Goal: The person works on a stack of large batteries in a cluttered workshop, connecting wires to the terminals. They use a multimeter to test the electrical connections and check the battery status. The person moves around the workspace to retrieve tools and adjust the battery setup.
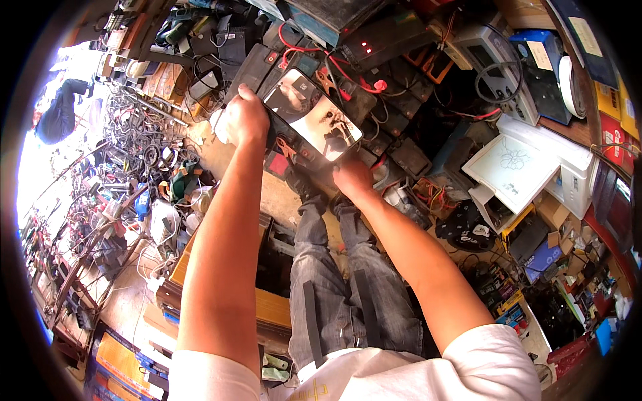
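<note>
Between my two hands is a flat, dark-framed rectangular object (313,115) with a glossy, mirror-like top, tilted so that its surface catches reflections. Its exact kind I cannot make out. My left hand (247,119) is closed at its left end, thumb up. At its lower right corner, my right hand (353,176) grips with curled fingers, partly hidden below the edge. A copper-coloured clamp (286,147) sits just below the object, near my legs. Another orange clamp (326,80) and a red cable (341,67) lie just beyond it, among dark batteries (257,63).
A dark box with red lights (366,47) stands at the back. On the right are a white appliance with an open lid (513,164) and a grey unit (498,67). Tangled cables and parts (127,154) pile up at left. Wooden drawers (271,307) are near my legs.
</note>
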Demonstrator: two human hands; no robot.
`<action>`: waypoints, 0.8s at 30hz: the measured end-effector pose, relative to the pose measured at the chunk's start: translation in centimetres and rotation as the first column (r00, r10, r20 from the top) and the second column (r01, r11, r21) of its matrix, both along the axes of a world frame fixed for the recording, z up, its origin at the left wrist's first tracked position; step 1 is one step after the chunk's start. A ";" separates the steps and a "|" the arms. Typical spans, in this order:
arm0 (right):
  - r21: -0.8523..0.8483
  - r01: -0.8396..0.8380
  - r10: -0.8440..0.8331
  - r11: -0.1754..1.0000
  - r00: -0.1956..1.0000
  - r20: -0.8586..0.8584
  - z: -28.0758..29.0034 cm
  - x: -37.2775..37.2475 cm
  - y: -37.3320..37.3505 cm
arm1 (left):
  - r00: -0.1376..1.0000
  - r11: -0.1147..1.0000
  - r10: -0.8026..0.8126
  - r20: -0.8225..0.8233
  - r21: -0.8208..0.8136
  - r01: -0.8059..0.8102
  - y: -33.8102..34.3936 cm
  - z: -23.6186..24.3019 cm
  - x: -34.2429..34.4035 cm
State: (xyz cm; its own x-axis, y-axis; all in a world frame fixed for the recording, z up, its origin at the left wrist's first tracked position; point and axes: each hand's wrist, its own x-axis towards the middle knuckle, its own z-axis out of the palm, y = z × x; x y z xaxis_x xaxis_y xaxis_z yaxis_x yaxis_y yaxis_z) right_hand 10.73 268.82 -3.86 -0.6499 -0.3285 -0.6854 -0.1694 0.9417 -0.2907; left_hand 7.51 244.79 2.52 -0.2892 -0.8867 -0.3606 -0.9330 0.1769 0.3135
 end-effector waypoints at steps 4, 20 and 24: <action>-0.019 0.222 -0.221 0.975 0.975 0.040 -3.0 0.7 0.6 | 0.999 1.000 -0.022 -0.029 0.001 0.023 0.4 0.5 -0.2; -0.088 -0.236 0.222 0.968 0.964 -0.145 -2.1 0.8 0.6 | 1.000 1.000 0.000 0.025 -0.005 0.000 0.6 1.3 -0.4; -0.067 0.132 -0.123 0.989 0.984 0.128 -3.6 -0.3 0.7 | 1.000 1.000 -0.003 0.023 0.008 0.003 0.5 1.4 -0.6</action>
